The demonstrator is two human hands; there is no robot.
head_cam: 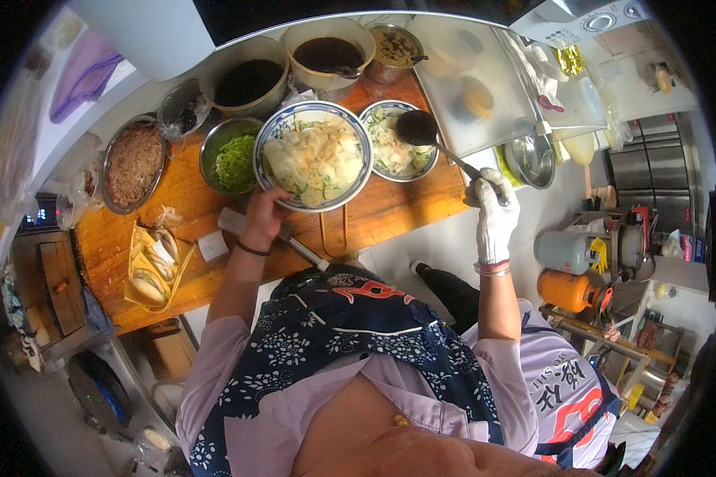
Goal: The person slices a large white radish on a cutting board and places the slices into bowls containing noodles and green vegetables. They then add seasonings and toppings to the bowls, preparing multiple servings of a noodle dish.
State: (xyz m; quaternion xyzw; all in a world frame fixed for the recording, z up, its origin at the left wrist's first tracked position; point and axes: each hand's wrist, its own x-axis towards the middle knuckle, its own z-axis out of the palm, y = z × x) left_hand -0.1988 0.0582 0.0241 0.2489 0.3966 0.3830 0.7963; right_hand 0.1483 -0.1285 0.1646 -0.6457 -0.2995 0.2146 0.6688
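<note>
My left hand point(265, 217) is bare and grips the near left rim of a blue-and-white bowl point(313, 156) heaped with pale wide noodles and cucumber shreds. Just right of it, and touching or nearly so, a second patterned bowl point(383, 161) holds similar food. My right hand point(494, 200), in a white glove, is closed on the handle of a ladle point(417, 127). The ladle's dark bowl is over the right side of the second bowl. A steel bowl of shredded green vegetable point(237, 158) stands left of the first bowl. Filled buns point(150, 287) lie in a yellow tray at the left.
Behind the bowls stand two tubs of dark liquid point(247, 80) point(328, 55) and a steel pot of brown sauce point(392, 50). Minced meat point(133, 164) fills a left tray. A cleaver point(232, 221) lies by my left wrist. A co-worker point(567, 387) stands close behind at right.
</note>
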